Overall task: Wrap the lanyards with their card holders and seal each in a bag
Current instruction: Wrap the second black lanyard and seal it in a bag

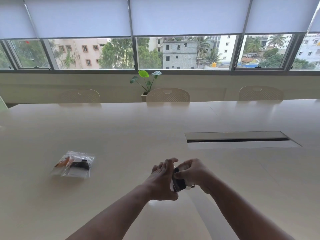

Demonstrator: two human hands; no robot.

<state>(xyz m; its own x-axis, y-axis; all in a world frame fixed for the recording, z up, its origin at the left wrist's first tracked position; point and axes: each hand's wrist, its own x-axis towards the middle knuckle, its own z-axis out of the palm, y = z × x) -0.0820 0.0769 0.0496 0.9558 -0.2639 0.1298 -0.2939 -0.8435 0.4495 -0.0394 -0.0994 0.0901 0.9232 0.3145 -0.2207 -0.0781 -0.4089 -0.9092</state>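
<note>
Both my hands meet above the table's near middle around a card holder with a black lanyard wound round it. My left hand holds its left side with thumb underneath and fingers stretched over the top. My right hand grips it from the right, fingers curled round it. Most of the bundle is hidden between the hands. To the left lie clear plastic bags on the table, holding wrapped lanyards, one orange and one black.
The long cream table has a recessed cable slot at the right. Three perforated chairs stand along the far edge, a potted plant behind them under the windows.
</note>
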